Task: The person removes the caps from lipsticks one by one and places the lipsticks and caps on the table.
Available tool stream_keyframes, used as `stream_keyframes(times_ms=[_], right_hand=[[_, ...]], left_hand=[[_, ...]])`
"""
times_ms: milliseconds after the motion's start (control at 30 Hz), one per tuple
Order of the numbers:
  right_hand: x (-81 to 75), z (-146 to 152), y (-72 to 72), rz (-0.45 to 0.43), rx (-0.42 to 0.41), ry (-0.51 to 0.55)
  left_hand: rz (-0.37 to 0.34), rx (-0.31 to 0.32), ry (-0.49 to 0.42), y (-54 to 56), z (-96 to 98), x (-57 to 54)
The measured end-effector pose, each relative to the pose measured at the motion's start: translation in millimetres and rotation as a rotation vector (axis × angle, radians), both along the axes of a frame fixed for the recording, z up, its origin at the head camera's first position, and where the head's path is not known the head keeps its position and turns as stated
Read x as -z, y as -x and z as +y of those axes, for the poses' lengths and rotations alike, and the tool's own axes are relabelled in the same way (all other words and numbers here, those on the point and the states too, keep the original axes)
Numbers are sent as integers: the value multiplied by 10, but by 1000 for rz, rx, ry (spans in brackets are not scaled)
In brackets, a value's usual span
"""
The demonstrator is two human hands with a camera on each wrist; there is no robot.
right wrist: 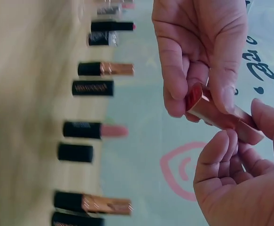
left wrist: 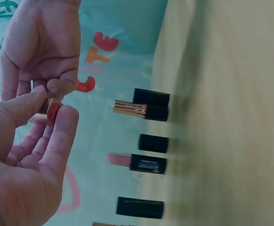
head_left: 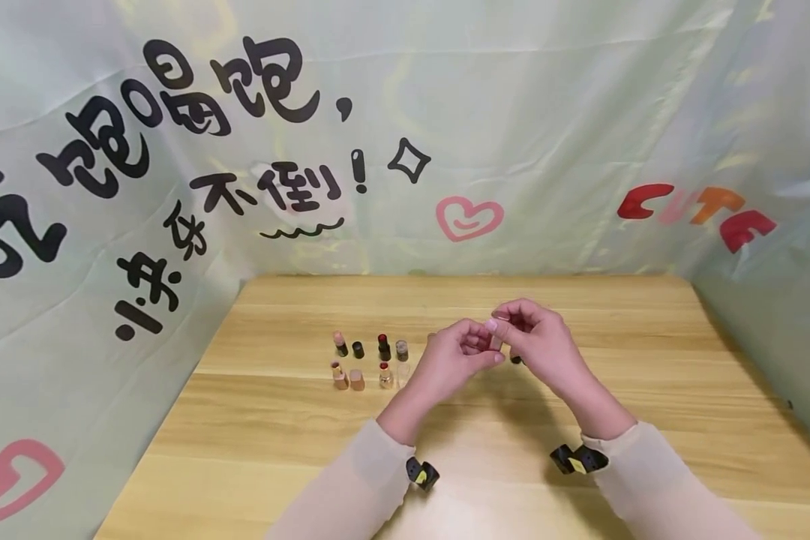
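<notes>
Both hands meet above the table around a copper-coloured lipstick tube, held tilted, with a red end facing outward. In the right wrist view my left hand pinches the tube near its red end, thumb along the side. My right hand pinches the opposite end between thumb and curled fingers. From the left wrist view the red end shows between the left thumb and finger; most of the tube is hidden there. I cannot tell whether a cap is on it.
Left of the hands stand uncapped lipsticks and caps in rows. More stand beyond the hands: a pink lipstick, a black cap and a gold-and-black lipstick. Printed cloth surrounds the wooden table.
</notes>
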State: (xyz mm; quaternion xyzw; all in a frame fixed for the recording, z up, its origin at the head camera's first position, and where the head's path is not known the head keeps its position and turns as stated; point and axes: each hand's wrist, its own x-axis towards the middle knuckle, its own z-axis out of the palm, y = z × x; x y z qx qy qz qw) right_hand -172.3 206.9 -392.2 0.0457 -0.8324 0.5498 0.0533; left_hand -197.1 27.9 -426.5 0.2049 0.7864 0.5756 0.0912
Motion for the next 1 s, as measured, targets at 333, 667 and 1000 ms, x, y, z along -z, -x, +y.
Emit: stream_keyframes(times_ms=[333,667,1000], right_hand=[[267,-130,-156,-20,-101,27],[344,-165,-192,-2,-109,34],[349,-151,-203,11,-118,1]], left_hand=[[-39,-13,-13,-154,-175,183],[-39,0,-3,-191,-259,283],[-26,9,15,-207,-292,292]])
